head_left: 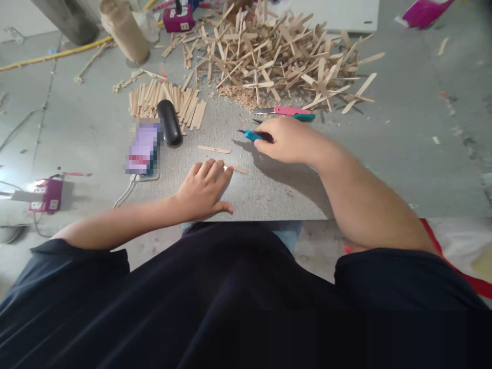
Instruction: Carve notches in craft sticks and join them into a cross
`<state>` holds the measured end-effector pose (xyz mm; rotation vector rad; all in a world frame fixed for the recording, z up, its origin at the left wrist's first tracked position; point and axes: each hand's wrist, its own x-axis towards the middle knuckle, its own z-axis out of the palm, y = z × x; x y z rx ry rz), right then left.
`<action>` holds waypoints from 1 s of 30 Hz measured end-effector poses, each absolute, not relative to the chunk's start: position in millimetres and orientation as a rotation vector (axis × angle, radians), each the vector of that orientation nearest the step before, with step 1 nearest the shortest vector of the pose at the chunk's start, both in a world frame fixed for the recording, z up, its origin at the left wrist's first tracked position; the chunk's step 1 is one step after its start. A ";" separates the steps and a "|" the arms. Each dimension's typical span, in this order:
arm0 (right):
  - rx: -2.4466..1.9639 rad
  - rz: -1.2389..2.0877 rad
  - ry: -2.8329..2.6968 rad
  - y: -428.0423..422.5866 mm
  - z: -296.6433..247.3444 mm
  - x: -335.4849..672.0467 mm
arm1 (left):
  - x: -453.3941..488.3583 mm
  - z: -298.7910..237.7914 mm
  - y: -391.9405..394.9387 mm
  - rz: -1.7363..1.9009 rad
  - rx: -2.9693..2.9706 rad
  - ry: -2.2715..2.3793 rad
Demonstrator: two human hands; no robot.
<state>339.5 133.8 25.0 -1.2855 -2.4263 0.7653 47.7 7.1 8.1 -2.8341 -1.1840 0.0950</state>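
My left hand point(205, 189) lies palm down near the table's front edge, fingers spread. A wooden craft stick point(240, 169) pokes out from under its fingertips, the other end hidden. Just beyond it, a second craft stick point(213, 149) with a small dark mark at its middle lies flat. My right hand point(286, 139) is closed around a small blue-handled tool point(251, 136), its dark pointed tip facing left above the table. Past that hand lie a pink-handled blade point(292, 110) and a green handle point(304, 117), partly covered.
A big heap of craft sticks point(277, 51) fills the table's back, with wood shavings point(240, 95) before it. Left of these are laid-out sticks point(146, 100), a black oblong case point(169, 122), a blurred phone point(143, 147) on a white cable, and a tan bottle point(125, 33).
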 end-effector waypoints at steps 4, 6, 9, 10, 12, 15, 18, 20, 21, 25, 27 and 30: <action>-1.359 1.140 -2.085 127.8 25.0 329.5 | 33.4 16.6 4.2 0.116 -2.859 -1.078; -1.261 1.317 -1.934 120.3 23.0 321.5 | 27.1 17.2 1.9 0.083 -2.852 -1.015; -1.119 1.434 -1.847 106.3 21.4 310.3 | 18.8 12.8 1.2 -0.014 -2.823 -0.937; -1.095 1.482 -1.825 101.6 21.6 307.2 | 16.4 10.6 1.7 -0.068 -2.824 -0.920; -1.096 1.537 -1.782 92.9 22.4 302.2 | 12.4 6.4 3.5 -0.164 -2.851 -0.888; -1.124 1.558 -1.770 83.2 23.2 298.1 | 8.9 1.9 5.6 -0.223 -2.909 -0.884; -1.159 1.565 -1.789 78.5 21.8 297.8 | 7.0 -1.1 6.0 -0.265 -2.934 -0.909; -1.181 1.559 -1.807 77.3 20.2 298.9 | 5.9 -2.9 5.8 -0.277 -2.946 -0.918; -1.189 1.554 -1.816 76.9 19.4 299.5 | 5.5 -3.7 5.6 -0.273 -2.952 -0.923; -1.223 1.572 -1.841 74.1 16.8 299.7 | 4.9 -5.0 5.1 -0.291 -2.963 -0.925; -1.227 1.602 -1.817 72.7 16.4 298.5 | 5.3 -4.5 5.0 -0.299 -2.971 -0.934; -1.217 1.606 -1.699 75.2 19.9 300.0 | 5.5 -2.4 5.1 -0.285 -2.984 -0.941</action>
